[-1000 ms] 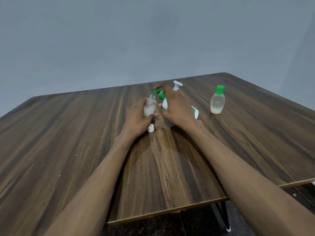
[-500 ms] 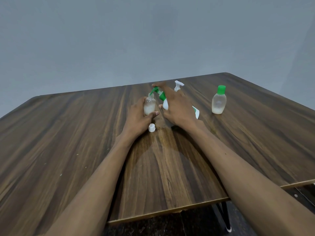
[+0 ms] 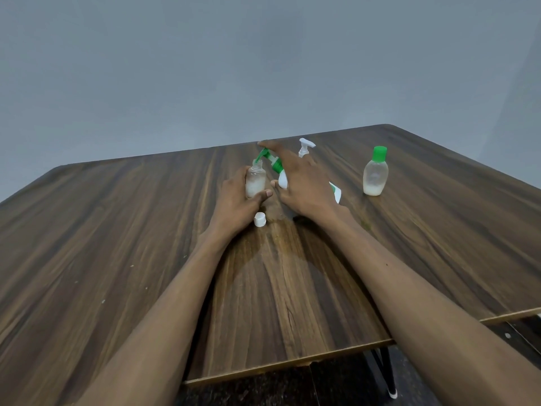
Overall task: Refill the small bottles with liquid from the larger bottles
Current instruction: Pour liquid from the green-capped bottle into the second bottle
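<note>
Two hands meet over the dark wood-grain surface (image 3: 117,244). The left hand (image 3: 234,200) grips a small clear uncapped bottle (image 3: 255,180), upright and partly filled with whitish liquid. The right hand (image 3: 301,183) holds a tilted white pump bottle with a green pump head (image 3: 278,168), its forefinger on top and its spout at the small bottle's mouth. One white cap (image 3: 260,220) lies just beside the left hand; a green-capped clear bottle (image 3: 375,172) stands well apart to the right.

Wood-grain table (image 3: 117,244) w/ black leg (image 3: 383,373), grey wall (image 3: 263,60).
</note>
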